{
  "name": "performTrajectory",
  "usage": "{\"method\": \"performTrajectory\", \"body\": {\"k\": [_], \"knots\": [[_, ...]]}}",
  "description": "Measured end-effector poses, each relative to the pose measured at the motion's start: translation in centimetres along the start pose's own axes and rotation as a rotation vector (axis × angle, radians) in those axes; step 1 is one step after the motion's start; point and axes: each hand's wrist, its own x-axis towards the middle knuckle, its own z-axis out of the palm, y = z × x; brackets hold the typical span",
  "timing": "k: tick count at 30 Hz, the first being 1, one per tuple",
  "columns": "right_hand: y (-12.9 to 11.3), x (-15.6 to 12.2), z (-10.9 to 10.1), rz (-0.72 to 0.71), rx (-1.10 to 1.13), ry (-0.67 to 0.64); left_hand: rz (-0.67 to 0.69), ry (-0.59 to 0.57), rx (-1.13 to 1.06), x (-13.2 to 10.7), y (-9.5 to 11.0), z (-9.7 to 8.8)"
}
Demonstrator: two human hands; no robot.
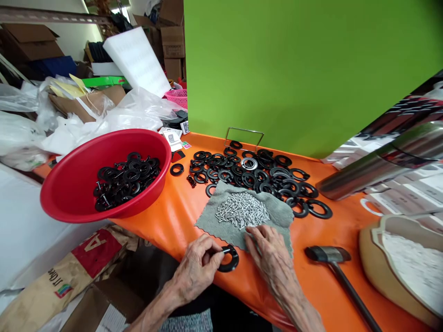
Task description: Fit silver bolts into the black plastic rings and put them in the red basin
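Observation:
My left hand (198, 263) pinches a black ring (231, 261) between thumb and fingers at the table's front edge. A small shiny metal piece shows at the ring's top, by my fingertips. My right hand (270, 249) rests on a grey cloth (211, 216), fingers extended, fingertips at the near edge of a pile of small silver pins (244, 210). Whether a pin lies under those fingertips is hidden. Behind the cloth spreads a heap of black rings (249, 177), with one silver ring (249, 163) among them.
A red basin (69, 184) at left holds black rings and pins. A hammer (332, 256) lies right, beside a beige tub (372, 258) of white powder. A metal cylinder (380, 161) and a wire stand (245, 130) stand farther back, before a green panel (304, 69).

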Motion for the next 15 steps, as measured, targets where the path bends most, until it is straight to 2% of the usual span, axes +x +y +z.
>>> {"method": "performTrajectory", "body": {"k": [5, 9, 15], "knots": [[-1.6, 1.3, 0.7, 0.079, -0.157, -0.043, 0.051, 0.055, 0.061, -0.1, -0.1, 0.2], [-2.2, 1.3, 0.9, 0.114, -0.198, -0.051, 0.058, 0.072, 0.038, -0.1, 0.1, 0.2], [-1.4, 0.6, 0.5, 0.130, -0.092, -0.043, -0.125, -0.032, -0.321, 0.1, 0.5, -0.1]]}}
